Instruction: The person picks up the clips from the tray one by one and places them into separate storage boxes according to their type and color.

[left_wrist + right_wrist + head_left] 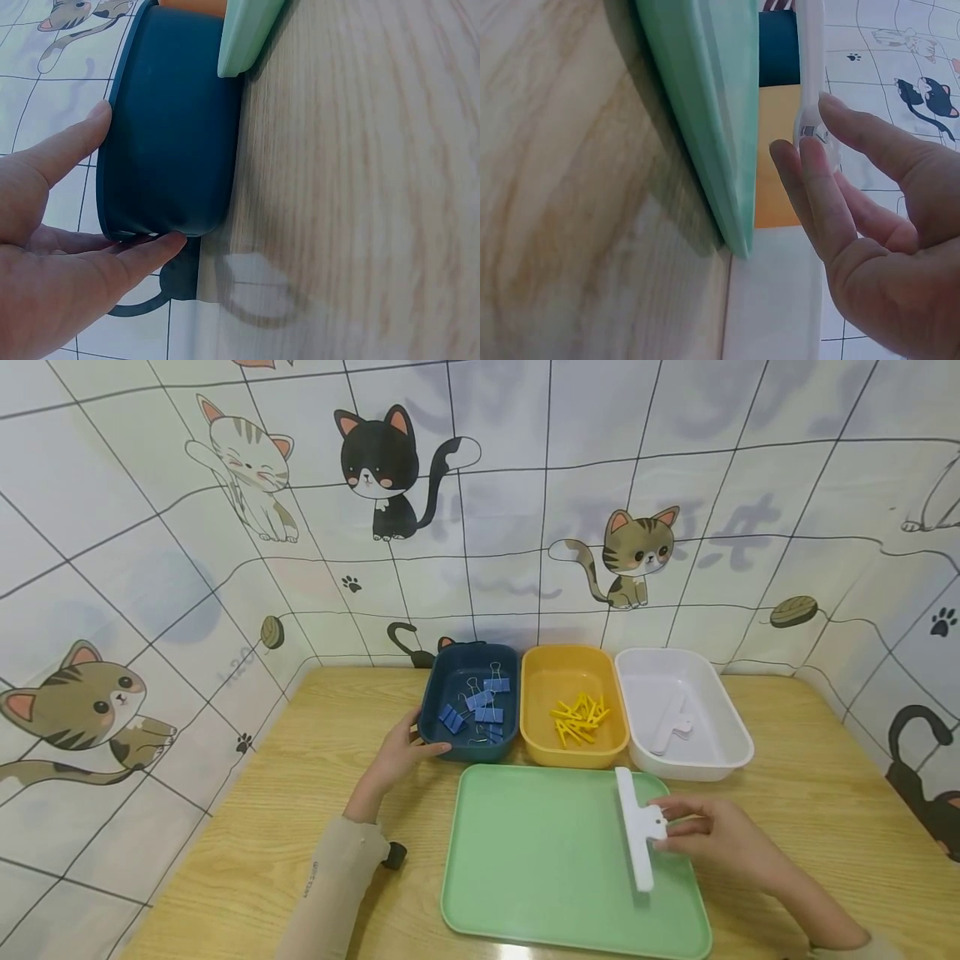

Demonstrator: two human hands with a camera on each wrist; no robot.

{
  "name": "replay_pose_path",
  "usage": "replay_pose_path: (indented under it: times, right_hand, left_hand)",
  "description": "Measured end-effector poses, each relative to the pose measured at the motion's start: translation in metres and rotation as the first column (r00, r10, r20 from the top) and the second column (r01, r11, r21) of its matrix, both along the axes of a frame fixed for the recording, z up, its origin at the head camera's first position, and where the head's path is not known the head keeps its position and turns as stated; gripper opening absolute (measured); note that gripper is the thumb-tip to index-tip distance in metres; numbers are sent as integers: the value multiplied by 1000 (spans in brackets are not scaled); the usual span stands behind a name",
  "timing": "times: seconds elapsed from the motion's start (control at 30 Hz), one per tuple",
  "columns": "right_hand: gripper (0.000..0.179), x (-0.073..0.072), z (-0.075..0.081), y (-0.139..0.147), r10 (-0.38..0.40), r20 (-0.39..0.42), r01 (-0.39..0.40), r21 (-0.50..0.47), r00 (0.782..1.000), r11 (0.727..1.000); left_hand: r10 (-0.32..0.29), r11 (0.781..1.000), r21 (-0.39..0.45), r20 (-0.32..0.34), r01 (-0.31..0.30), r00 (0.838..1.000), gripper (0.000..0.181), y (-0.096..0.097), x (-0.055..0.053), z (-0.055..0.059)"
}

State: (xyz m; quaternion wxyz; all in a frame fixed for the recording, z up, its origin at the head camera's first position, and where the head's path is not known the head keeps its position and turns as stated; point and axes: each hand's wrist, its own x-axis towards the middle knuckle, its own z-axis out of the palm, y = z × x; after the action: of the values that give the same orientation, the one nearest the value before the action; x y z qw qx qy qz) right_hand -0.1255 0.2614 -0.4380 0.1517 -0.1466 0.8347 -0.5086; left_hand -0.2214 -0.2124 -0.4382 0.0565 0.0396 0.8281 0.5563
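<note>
My right hand (716, 839) pinches the grip end of a long white bag clip (636, 839), thumb on one side and fingers on the other. The clip hangs over the right part of a light green tray (540, 852). In the right wrist view the clip (810, 60) points away from the fingertips. My left hand (397, 756) touches the near left corner of a dark blue bin (468, 752), its fingers fairly straight along the side and thumb at the front rim. Blue binder clips (489, 715) lie in that bin.
Beside the blue bin stand a yellow bin (573, 756) with small yellow clothespins (577, 722) and a white bin (690, 768) holding white clips (670, 727). The bins line up behind the tray, near a cat-patterned wall covering (502, 527). All stand on a wooden table (247, 827).
</note>
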Motion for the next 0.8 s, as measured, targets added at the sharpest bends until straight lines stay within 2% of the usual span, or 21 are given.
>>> replay_pose_path:
  times: [0.53,0.8]
  right_hand:
    - [50,-9,15,6,-37,-129,44,51,991,998]
    - [52,-13,24,8,-87,-126,102,117,988,988]
  left_hand:
    - [5,1000,2,11,-5,1000,86,0,1,0]
    - [1,1000,5,6,-1,1000,86,-1,-2,-2]
